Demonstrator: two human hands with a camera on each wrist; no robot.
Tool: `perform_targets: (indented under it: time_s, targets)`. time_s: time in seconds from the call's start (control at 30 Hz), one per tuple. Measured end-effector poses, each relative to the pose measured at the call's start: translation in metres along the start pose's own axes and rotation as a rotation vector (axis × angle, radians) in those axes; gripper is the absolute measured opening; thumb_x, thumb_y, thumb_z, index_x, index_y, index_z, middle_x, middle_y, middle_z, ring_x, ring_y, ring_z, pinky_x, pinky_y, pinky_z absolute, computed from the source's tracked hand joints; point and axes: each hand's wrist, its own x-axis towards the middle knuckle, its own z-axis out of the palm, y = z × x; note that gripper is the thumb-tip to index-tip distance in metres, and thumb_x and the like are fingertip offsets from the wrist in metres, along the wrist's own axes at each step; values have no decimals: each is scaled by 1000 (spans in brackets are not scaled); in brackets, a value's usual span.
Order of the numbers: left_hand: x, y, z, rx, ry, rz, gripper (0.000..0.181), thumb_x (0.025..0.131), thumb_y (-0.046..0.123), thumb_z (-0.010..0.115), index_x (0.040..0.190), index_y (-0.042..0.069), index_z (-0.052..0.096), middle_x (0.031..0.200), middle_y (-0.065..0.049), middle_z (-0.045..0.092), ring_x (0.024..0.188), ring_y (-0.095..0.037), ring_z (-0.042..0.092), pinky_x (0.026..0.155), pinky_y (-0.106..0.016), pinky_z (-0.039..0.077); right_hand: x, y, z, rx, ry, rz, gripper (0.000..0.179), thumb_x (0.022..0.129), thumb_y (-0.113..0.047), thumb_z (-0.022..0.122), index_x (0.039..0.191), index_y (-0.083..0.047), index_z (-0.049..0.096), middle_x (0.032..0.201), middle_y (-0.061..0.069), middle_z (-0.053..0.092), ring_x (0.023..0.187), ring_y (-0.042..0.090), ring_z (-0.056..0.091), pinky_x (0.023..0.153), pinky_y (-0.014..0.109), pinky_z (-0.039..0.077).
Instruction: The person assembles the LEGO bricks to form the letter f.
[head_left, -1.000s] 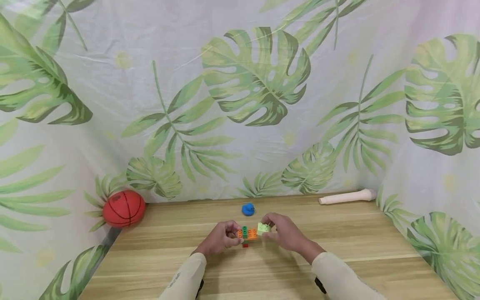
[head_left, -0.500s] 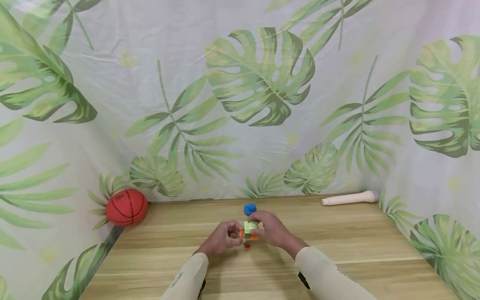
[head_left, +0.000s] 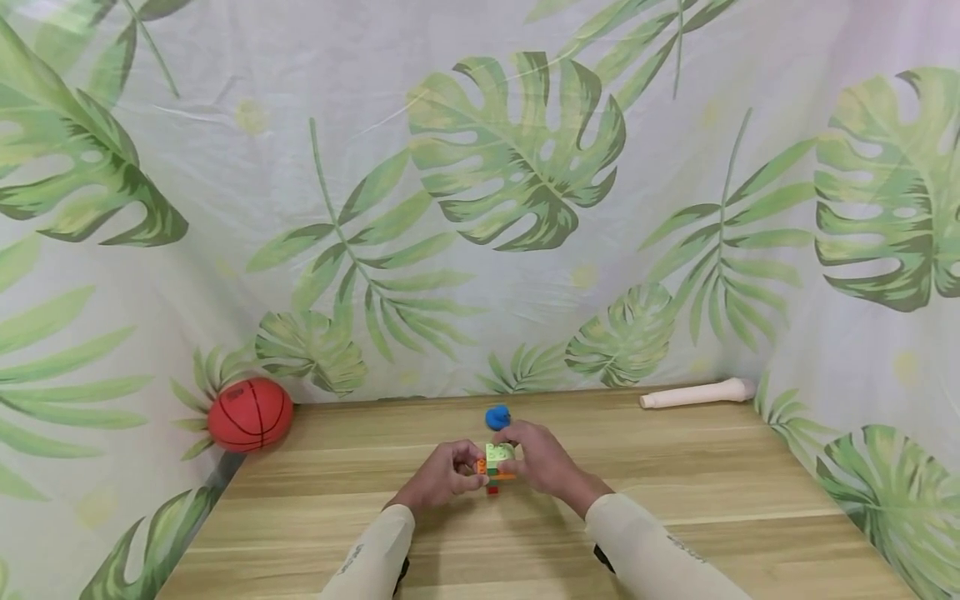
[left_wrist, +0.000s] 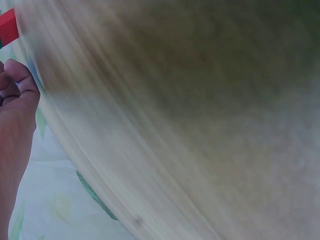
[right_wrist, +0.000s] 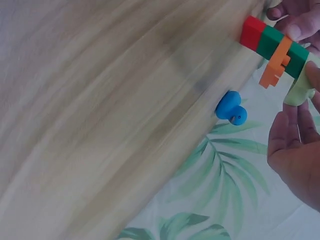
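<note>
A small stack of toy building bricks stands in the middle of the table. In the right wrist view it has a red brick [right_wrist: 252, 33] at one end, then a green brick [right_wrist: 269, 41], an orange brick [right_wrist: 274, 65] jutting sideways and another green brick [right_wrist: 297, 59]. My left hand [head_left: 442, 477] holds the stack by its left side, fingers and thumb around the orange part. My right hand [head_left: 551, 462] pinches a light green brick [head_left: 497, 455] against the top green brick. The left wrist view shows only part of my left hand [left_wrist: 17, 100] and the red brick [left_wrist: 8, 27].
A blue rubber duck [head_left: 497, 417] sits just behind the bricks on the wooden table [head_left: 360, 517]. At the back left is a red ball [head_left: 251, 414] with basketball lines. A pale microphone-shaped object [head_left: 697, 393] lies at the back right. A leaf-patterned cloth [head_left: 525, 317] hangs behind.
My right hand has carried the light green brick leftward from beside the stack onto its top. My left hand has kept its hold with little movement.
</note>
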Motion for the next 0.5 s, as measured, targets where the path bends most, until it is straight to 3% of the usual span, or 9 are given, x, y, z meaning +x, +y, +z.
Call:
perform_targets:
  time_s: [0.23,0.4,0.5]
  targets:
    - [2,0,1,12,5,-20,22,96,7,79,113,-2,70,103,-15,72,82,-9,58,65,-17,47,4,-2,-5,-55,-40,14,27,90,-11,87,115,-10,77,112,5,75,99,19,67,88,38,57]
    - [1,2,2,30,-2,-41,23,96,9,80,114,-1,70,102,-13,71,80,-11,54,64,-18,45,0,0,-2,15,-27,33,26,90,-8,87,113,-9,75,113,5,75,103,22,68,91,44,59]
    - [1,6,2,41,-5,-47,23,96,10,80,115,0,70,100,-11,70,81,-13,55,66,-19,46,-5,5,0,99,12,53,32,91,-9,86,120,-6,73,115,8,74,105,26,69,94,50,59]
